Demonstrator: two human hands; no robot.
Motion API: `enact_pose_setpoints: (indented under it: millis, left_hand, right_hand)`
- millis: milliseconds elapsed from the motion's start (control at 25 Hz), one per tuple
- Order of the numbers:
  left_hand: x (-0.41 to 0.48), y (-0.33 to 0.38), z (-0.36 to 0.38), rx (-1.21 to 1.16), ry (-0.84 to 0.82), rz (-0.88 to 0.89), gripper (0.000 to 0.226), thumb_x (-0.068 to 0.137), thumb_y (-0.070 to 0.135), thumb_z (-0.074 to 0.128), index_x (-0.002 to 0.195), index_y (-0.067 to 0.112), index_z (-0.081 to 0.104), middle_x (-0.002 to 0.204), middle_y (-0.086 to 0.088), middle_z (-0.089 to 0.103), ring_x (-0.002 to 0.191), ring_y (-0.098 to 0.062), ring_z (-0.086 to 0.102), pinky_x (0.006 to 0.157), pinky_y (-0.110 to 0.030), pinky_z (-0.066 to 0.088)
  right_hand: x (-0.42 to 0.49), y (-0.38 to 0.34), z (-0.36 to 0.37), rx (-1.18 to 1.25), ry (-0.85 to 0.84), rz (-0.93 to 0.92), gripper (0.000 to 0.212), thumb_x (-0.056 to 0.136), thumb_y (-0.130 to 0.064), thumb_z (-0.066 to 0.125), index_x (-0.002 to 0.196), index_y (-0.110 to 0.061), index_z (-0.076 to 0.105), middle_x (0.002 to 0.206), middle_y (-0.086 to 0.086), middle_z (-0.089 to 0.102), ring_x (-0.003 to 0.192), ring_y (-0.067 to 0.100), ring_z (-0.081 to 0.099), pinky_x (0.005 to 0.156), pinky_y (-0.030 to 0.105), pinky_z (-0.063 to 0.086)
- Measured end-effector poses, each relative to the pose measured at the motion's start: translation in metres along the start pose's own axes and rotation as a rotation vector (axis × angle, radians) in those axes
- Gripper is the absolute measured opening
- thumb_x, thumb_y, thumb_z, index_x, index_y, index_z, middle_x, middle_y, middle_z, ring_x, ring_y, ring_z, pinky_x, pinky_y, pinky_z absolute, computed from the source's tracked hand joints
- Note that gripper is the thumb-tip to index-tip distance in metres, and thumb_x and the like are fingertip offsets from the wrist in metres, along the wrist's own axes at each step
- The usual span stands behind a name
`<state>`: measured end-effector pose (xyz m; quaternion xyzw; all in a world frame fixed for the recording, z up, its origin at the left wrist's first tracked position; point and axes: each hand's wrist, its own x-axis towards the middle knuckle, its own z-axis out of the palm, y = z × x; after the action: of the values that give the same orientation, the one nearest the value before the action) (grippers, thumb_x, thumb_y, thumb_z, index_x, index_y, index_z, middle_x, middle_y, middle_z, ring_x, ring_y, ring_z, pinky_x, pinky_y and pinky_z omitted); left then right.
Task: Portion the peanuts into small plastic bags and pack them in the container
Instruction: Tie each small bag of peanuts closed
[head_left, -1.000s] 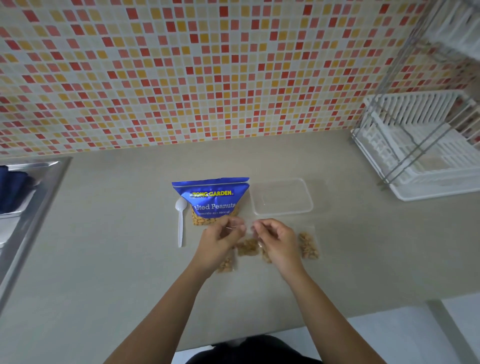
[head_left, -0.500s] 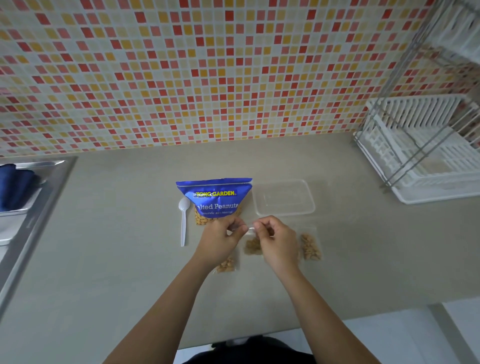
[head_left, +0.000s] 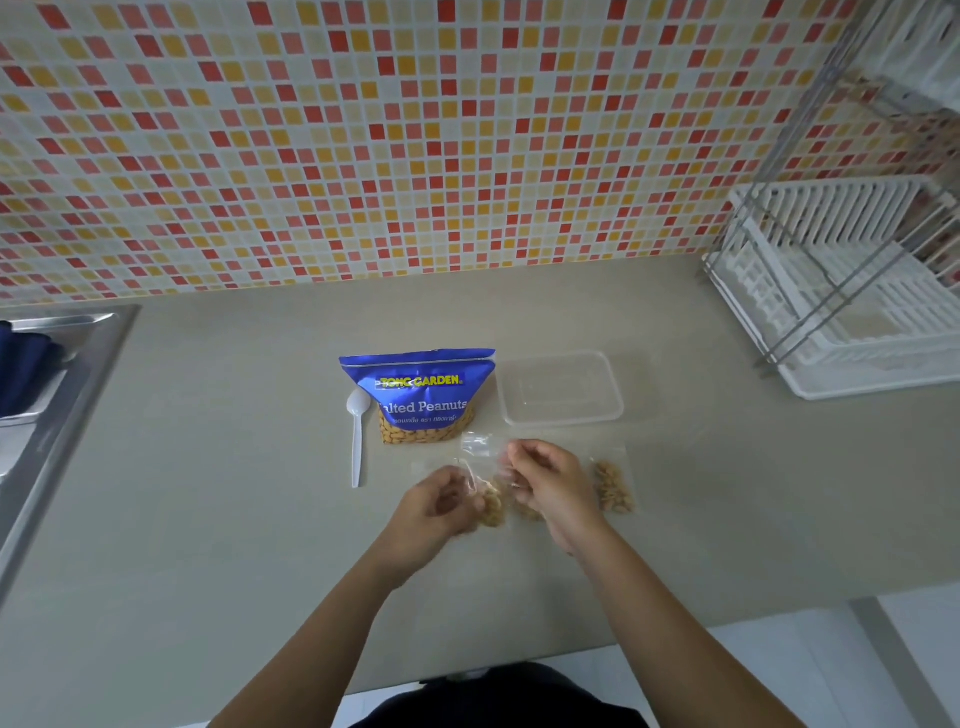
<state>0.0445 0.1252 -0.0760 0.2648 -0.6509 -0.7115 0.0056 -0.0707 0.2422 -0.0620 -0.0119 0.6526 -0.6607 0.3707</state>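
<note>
Mosaic tile wall (head_left: 415, 145) in red, orange and cream backing a beige counter (head_left: 234, 519). Steel sink (head_left: 57, 374) showing at far left, white dish rack (head_left: 852, 296) standing at far right.

Blue peanut pouch (head_left: 418, 395) standing upright mid-counter, top edge open-looking, nuts visible through lower window. White plastic spoon (head_left: 357, 436) lying just left of pouch, bowl end pointing toward the wall. Clear container (head_left: 558, 387) sitting just right of pouch, holding nothing visible.

Left hand (head_left: 434, 506) and right hand (head_left: 550, 478) hovering close together in front of pouch, working on a small clear bag (head_left: 480, 478) between them. Left fingers curling closed on bag's lower part, where a clump of peanuts is gathering. Right fingers pinching closed near bag's upper side; exact contact point blurred, looking like a grip on the bag. Bag's top strip sticking up toward the pouch.

Second filled bag (head_left: 613, 486) lying flat on counter just right of right hand, apart from container. More peanuts (head_left: 527, 514) peeking out under right hand; separate bag or not, cannot tell.
</note>
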Motion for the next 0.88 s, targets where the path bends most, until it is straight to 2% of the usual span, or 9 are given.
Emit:
enact_pose_setpoints:
  millis: [40, 120, 200, 240, 360, 440, 600, 720, 880]
  left_hand:
    - [0.0, -0.005, 0.004, 0.01, 0.071, -0.006, 0.017, 0.085, 0.011, 0.064, 0.099, 0.004, 0.058, 0.079, -0.007, 0.063, 0.073, -0.021, 0.058, 0.072, -0.038, 0.051]
    - [0.007, -0.012, 0.007, 0.14, 0.253, -0.041, 0.019, 0.085, 0.009, 0.063, 0.104, 0.005, 0.059, 0.073, -0.003, 0.065, 0.06, -0.013, 0.061, 0.065, -0.03, 0.054]
    - [0.014, -0.014, 0.01, 0.341, 0.318, -0.072, 0.024, 0.084, 0.013, 0.063, 0.108, 0.01, 0.058, 0.072, 0.001, 0.064, 0.05, -0.002, 0.06, 0.053, -0.014, 0.05]
    - [0.018, -0.015, 0.012, 0.411, 0.32, -0.09, 0.027, 0.084, 0.014, 0.063, 0.11, 0.01, 0.058, 0.074, -0.001, 0.065, 0.054, -0.003, 0.061, 0.054, -0.013, 0.049]
    - [0.022, -0.018, 0.022, 0.655, 0.297, -0.115, 0.031, 0.084, 0.017, 0.059, 0.112, 0.004, 0.055, 0.092, -0.014, 0.067, 0.085, -0.028, 0.064, 0.075, -0.034, 0.053]
    - [0.019, -0.019, 0.026, 0.881, 0.279, -0.111, 0.034, 0.087, 0.023, 0.056, 0.114, 0.003, 0.051, 0.105, -0.017, 0.062, 0.097, -0.035, 0.059, 0.08, -0.037, 0.046]
    - [0.013, -0.018, 0.026, 1.071, 0.322, -0.123, 0.042, 0.09, 0.036, 0.05, 0.12, 0.008, 0.042, 0.116, -0.012, 0.052, 0.1, -0.037, 0.059, 0.075, -0.039, 0.045]
    - [0.023, -0.015, 0.03, 1.047, 0.322, -0.02, 0.039, 0.093, 0.028, 0.046, 0.125, 0.006, 0.043, 0.12, -0.014, 0.051, 0.102, -0.037, 0.057, 0.08, -0.039, 0.044]
    - [0.047, -0.011, 0.043, 1.045, 0.296, 0.033, 0.028, 0.092, 0.018, 0.042, 0.106, 0.001, 0.059, 0.107, -0.019, 0.061, 0.097, -0.037, 0.059, 0.077, -0.04, 0.043]
  right_hand:
    - [0.004, 0.003, -0.003, -0.073, -0.008, 0.018, 0.02, 0.092, -0.024, 0.054, 0.102, -0.009, 0.063, 0.091, 0.0, 0.065, 0.075, 0.005, 0.064, 0.067, 0.018, 0.051]
    - [0.017, 0.013, -0.016, -0.489, 0.068, -0.063, 0.033, 0.09, -0.032, 0.056, 0.116, -0.013, 0.06, 0.11, -0.002, 0.063, 0.095, 0.012, 0.062, 0.084, 0.025, 0.048]
    - [0.028, 0.026, -0.03, -0.928, 0.194, -0.215, 0.037, 0.086, -0.029, 0.06, 0.117, -0.01, 0.06, 0.116, 0.009, 0.061, 0.104, 0.025, 0.059, 0.094, 0.033, 0.044]
    - [0.03, 0.033, -0.036, -1.042, 0.224, -0.256, 0.037, 0.084, -0.025, 0.061, 0.116, -0.007, 0.06, 0.114, 0.015, 0.059, 0.105, 0.032, 0.057, 0.094, 0.036, 0.044]
    - [0.031, 0.044, -0.04, -1.131, 0.268, -0.275, 0.038, 0.082, -0.025, 0.064, 0.113, -0.003, 0.061, 0.107, 0.021, 0.055, 0.103, 0.039, 0.054, 0.091, 0.041, 0.045]
    - [0.032, 0.044, -0.04, -1.163, 0.273, -0.244, 0.041, 0.083, -0.029, 0.062, 0.114, -0.003, 0.06, 0.109, 0.02, 0.053, 0.105, 0.038, 0.051, 0.091, 0.04, 0.044]
    - [0.037, 0.042, -0.04, -1.246, 0.254, -0.226, 0.042, 0.084, -0.034, 0.06, 0.112, -0.003, 0.059, 0.109, 0.02, 0.052, 0.104, 0.038, 0.05, 0.091, 0.038, 0.043]
    - [0.041, 0.041, -0.039, -1.242, 0.228, -0.21, 0.041, 0.084, -0.035, 0.059, 0.112, -0.004, 0.059, 0.112, 0.018, 0.052, 0.106, 0.037, 0.051, 0.092, 0.038, 0.043]
    - [0.045, 0.033, -0.039, -1.182, 0.206, -0.142, 0.031, 0.084, -0.034, 0.062, 0.104, -0.009, 0.065, 0.111, 0.012, 0.057, 0.103, 0.031, 0.056, 0.089, 0.034, 0.045]
